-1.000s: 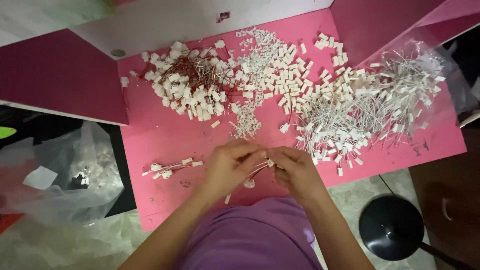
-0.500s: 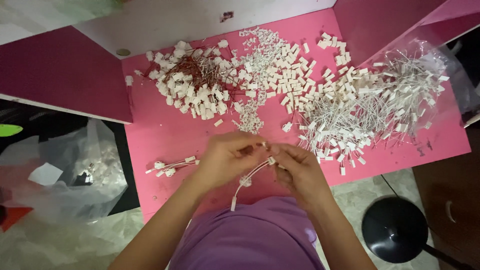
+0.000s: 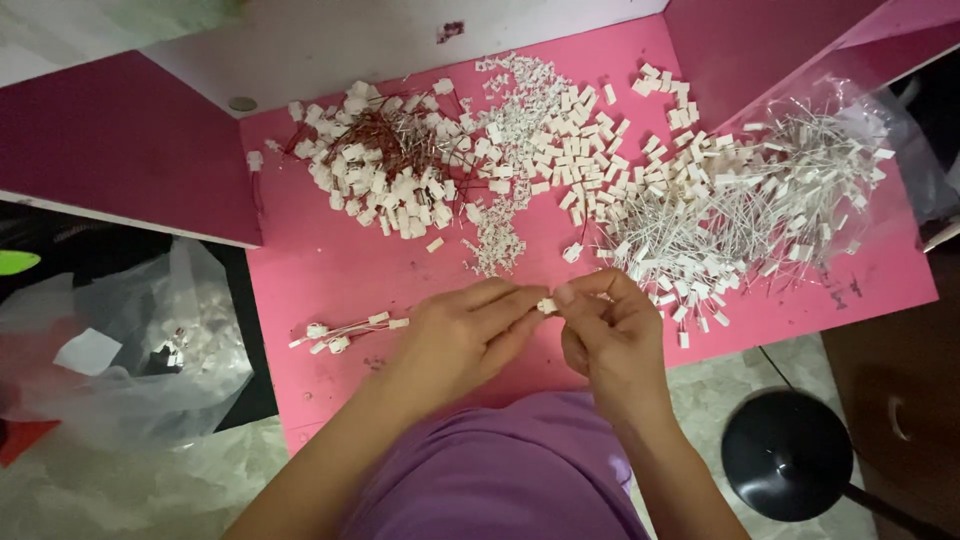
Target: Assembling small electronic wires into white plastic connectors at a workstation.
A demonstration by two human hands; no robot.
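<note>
My left hand [image 3: 470,335] and my right hand [image 3: 610,335] meet over the near edge of the pink table [image 3: 330,270]. Between their fingertips they pinch a small white connector [image 3: 546,306]. Its wire is hidden behind my fingers. A few finished white-plug wire pieces [image 3: 345,330] lie to the left of my left hand. Farther back sit a pile of red-wired white connectors [image 3: 385,170], a heap of loose white plastic housings [image 3: 590,130] and a tangle of white wires with plugs [image 3: 740,210].
A heap of tiny white terminals [image 3: 497,240] lies mid-table. A clear plastic bag [image 3: 140,350] with white parts sits on the floor at left. A black round stool base [image 3: 787,455] stands at right. Pink side panels [image 3: 120,160] flank the table.
The dangling wire seen below my hands half a second ago is no longer visible. Both hands stay together, with the white connector now pinched at my fingertips.
</note>
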